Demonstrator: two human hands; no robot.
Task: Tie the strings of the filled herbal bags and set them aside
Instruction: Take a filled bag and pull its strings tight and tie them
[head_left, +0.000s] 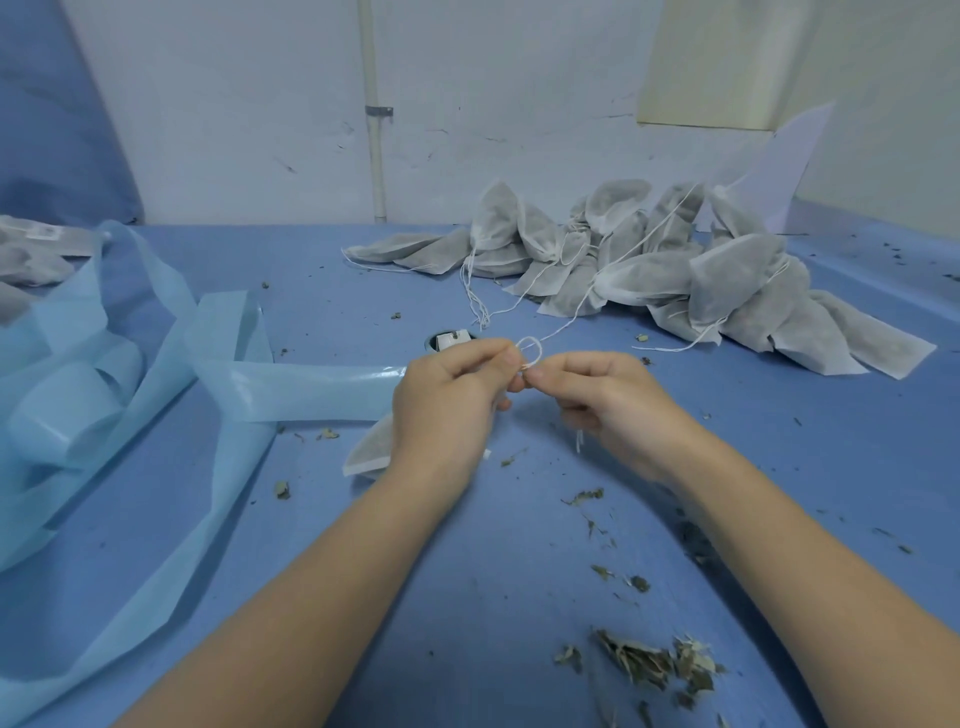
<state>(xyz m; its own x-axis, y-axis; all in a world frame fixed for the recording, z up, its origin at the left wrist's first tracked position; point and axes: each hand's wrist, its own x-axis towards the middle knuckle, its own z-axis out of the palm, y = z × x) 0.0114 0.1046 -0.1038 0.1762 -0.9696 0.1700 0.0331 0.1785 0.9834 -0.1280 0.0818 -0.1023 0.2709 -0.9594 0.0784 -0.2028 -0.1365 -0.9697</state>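
My left hand (447, 400) and my right hand (608, 405) meet at the middle of the blue table, fingertips together. Both pinch a thin white string (531, 353) that forms a small loop above my fingers; one strand runs off toward the far pile. A grey-white herbal bag (370, 451) lies under my left wrist, mostly hidden. A loose string end hangs below my right palm. A pile of several filled herbal bags (649, 260) with trailing strings lies at the far right.
Light blue fabric strips (171, 374) sprawl over the table's left side. More grey bags (31, 260) lie at the far left edge. Dried leaf crumbs (644, 665) are scattered near my right forearm. A small round hole (449, 340) in the table sits beyond my hands.
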